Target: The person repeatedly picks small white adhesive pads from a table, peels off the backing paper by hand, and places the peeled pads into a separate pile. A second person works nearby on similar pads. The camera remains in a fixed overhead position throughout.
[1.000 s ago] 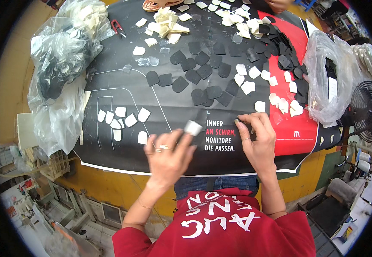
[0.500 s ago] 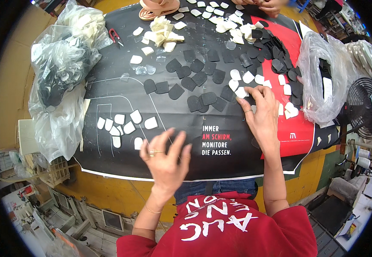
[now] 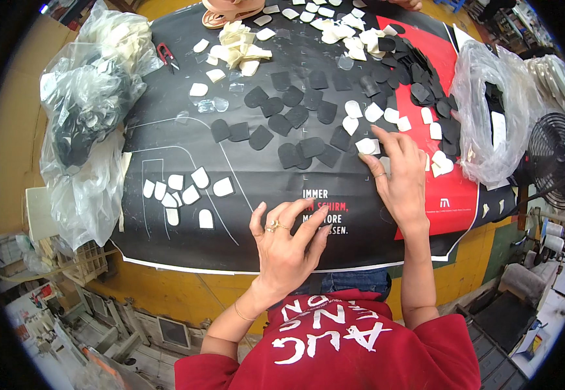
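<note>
My right hand (image 3: 401, 185) pinches a small white rounded patch (image 3: 368, 147) between thumb and index finger, low over the black mat. Beside it lie several white patches (image 3: 374, 112) and a scatter of black patches (image 3: 296, 117) of the same rounded shape. My left hand (image 3: 290, 244) hovers above the near middle of the mat with its fingers apart, holding nothing. To its left, a white patch (image 3: 206, 219) with a dark rim sits near a loose group of white patches (image 3: 191, 195), some of them also dark-edged.
A black and red mat (image 3: 263, 253) covers the table. Clear plastic bags of pieces (image 3: 91, 117) stand at the left, another plastic bag (image 3: 490, 123) at the right. Red snips (image 3: 167, 56) and pinkish sandals (image 3: 230, 12) lie far back. Another person's hand (image 3: 409, 4) shows at the far edge.
My left hand has moved right, away from the dark-rimmed white patch, now fully in sight. My right hand has drawn one white patch slightly nearer, away from the others.
</note>
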The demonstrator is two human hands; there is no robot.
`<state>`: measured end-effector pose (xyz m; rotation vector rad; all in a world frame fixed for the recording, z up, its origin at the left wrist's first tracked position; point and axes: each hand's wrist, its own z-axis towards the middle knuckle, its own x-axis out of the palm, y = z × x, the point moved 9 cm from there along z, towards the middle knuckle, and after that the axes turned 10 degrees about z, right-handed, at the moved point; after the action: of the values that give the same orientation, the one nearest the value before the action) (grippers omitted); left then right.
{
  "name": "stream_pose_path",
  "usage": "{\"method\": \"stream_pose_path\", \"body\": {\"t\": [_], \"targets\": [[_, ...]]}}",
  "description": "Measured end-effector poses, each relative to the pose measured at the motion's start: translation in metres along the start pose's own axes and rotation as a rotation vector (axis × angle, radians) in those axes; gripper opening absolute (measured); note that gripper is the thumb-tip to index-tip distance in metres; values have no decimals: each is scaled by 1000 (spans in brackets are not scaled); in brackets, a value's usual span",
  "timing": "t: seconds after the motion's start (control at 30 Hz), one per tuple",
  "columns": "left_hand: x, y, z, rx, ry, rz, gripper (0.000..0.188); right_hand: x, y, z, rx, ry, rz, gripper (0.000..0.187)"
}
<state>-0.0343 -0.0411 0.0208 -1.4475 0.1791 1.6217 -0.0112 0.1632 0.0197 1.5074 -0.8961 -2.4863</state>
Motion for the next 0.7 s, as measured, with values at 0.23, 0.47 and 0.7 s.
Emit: {"method": "stream_pose_path", "body": {"t": [0.23,0.47,0.7], "targets": [[3,-3,0,-8,40,-18,32,4,-4,6,11,37,13,21],[5,-2,7,-71,75,-294,27,-18,-2,-10,155,-132,428,13],[14,5,21,-232,35,-762,22,0,46,-41,133,30,808,18]]}}
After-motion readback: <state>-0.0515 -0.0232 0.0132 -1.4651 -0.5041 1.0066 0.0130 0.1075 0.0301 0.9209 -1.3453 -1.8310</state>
